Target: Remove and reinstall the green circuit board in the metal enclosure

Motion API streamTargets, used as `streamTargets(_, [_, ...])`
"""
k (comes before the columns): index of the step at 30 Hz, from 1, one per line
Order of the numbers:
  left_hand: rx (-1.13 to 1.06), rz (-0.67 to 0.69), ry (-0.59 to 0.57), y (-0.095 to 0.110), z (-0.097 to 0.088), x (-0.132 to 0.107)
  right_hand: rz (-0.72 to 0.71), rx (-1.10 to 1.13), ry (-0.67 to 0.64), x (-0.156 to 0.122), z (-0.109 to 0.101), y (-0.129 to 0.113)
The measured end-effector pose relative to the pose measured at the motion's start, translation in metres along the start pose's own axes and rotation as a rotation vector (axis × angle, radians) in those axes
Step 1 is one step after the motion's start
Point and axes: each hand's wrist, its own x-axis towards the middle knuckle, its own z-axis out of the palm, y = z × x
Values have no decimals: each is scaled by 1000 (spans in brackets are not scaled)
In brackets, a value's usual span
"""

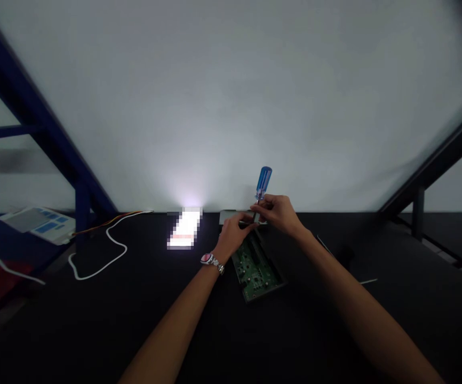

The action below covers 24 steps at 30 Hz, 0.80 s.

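Observation:
A screwdriver with a clear blue handle stands nearly upright, its tip pointing down. My right hand is closed on its metal shaft, just below the handle. My left hand, with a watch on the wrist, has thumb and forefinger drawn together by the screwdriver's tip; what they pinch is hidden. Below both hands lies a green circuit board in a dark frame, its far end partly covered by my fingers. Behind my left hand, a pale flat piece shows at the table's back edge.
On the black table, a bright pixelated panel glows left of my hands. A white cable curls farther left, near a white and blue sheet. Thin pale pieces lie right. Dark metal frames flank the white wall.

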Motion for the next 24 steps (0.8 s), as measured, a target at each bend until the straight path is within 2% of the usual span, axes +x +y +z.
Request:
streamTargets(6, [62,-8,21,1,3,0,-11,-22,134,-1,9,4])
streamTargets(8, [66,-2,23,1,4,0,-9,21,108,0,8,2])
streamTargets(13, [45,-8,6,0,5,-1,62,323,-65,2,-3,-3])
streamTargets(17, [93,18,-52,3,-2,-1,97,428,-111,5,-8,-2])
streamTargets(20, [241,54,-82,4,-14,-2,129,456,-127,7,-9,0])
streamTargets(24, [505,37,-150,4,-27,-7,124,502,-113,9,-7,0])
